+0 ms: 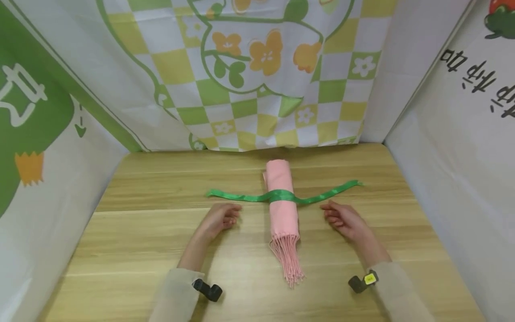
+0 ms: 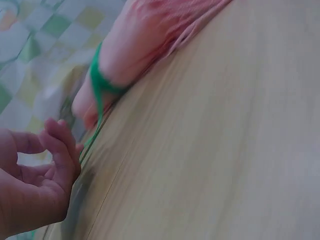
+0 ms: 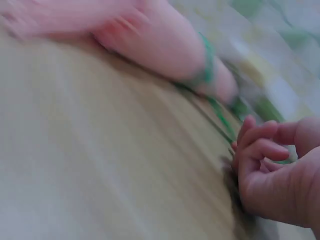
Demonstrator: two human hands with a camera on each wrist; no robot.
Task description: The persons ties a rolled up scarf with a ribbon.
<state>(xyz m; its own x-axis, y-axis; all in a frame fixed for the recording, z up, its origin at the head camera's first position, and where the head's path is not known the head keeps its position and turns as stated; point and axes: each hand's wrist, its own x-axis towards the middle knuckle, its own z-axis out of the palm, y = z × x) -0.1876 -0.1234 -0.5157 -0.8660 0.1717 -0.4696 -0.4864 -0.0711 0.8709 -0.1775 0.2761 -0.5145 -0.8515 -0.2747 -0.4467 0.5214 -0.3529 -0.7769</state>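
A pink fringed scarf [image 1: 282, 219], rolled into a cylinder, lies on the wooden table, its tassels [image 1: 287, 259] toward the person. Across the middle of the roll runs a green ribbon [image 1: 281, 195]. Its two ends stretch out flat to the left and right. My left hand [image 1: 219, 220] is left of the roll, just below the ribbon's left tail, with fingers loosely curled around nothing. On the other side, my right hand [image 1: 345, 220] hovers near the right tail, also loosely bent and holding nothing. Both wrist views show the scarf [image 2: 132, 45] and the ribbon [image 3: 209, 62] beyond the fingers, somewhat blurred.
The wooden table [image 1: 132, 250] reaches a checkered, flowered cloth [image 1: 249, 103] hanging at the back. Printed white panels stand on the left [image 1: 80, 179] and right [image 1: 454, 147]. Black wrist devices sit on the left cuff [image 1: 207, 290] and right cuff [image 1: 363, 281].
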